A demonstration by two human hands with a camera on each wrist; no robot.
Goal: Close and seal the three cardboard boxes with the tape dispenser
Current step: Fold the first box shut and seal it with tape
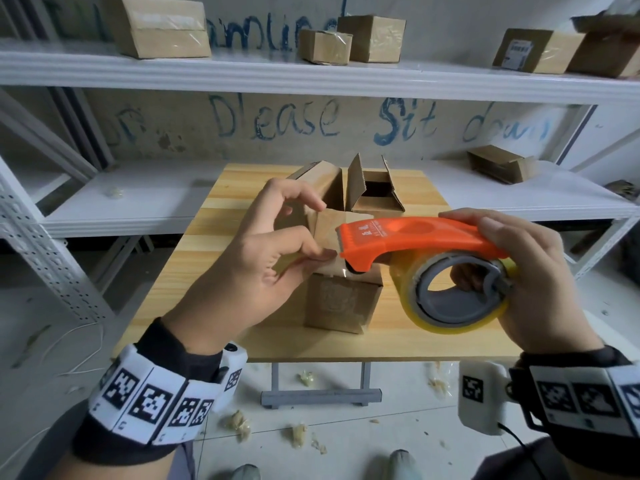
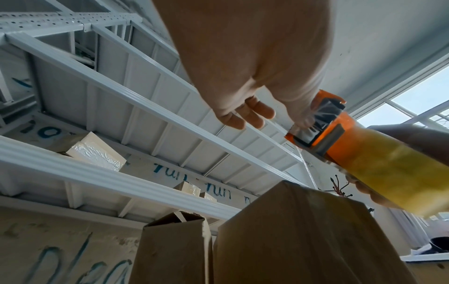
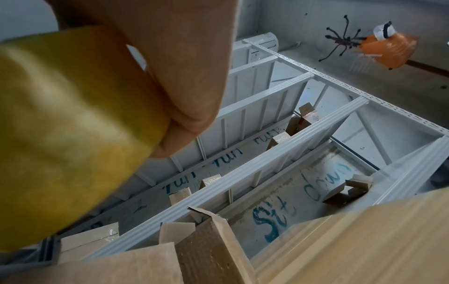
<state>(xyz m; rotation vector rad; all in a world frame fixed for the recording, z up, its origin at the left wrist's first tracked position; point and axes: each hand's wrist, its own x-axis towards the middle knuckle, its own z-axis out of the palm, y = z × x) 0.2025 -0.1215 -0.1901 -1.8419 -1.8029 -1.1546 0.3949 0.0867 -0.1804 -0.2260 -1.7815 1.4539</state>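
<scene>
Three boxes are seen on the table (image 1: 408, 344). Above the nearest box (image 1: 341, 301), the dispenser (image 1: 424, 252) is gripped by the right hand (image 1: 530, 271); its tape end (image 1: 330, 261) is pinched by the left hand (image 1: 263, 258). Two open boxes (image 1: 375, 192) stand behind it.

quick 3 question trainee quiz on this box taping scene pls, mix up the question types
1. True or false: the right hand holds the orange tape dispenser.
2. The left hand pinches: A) the tape end at the dispenser's mouth, B) a box flap, C) nothing.
3. Fill in: the far-right box on the wooden table has its flaps ____.

Key: 1 true; 2 A; 3 open.
</scene>
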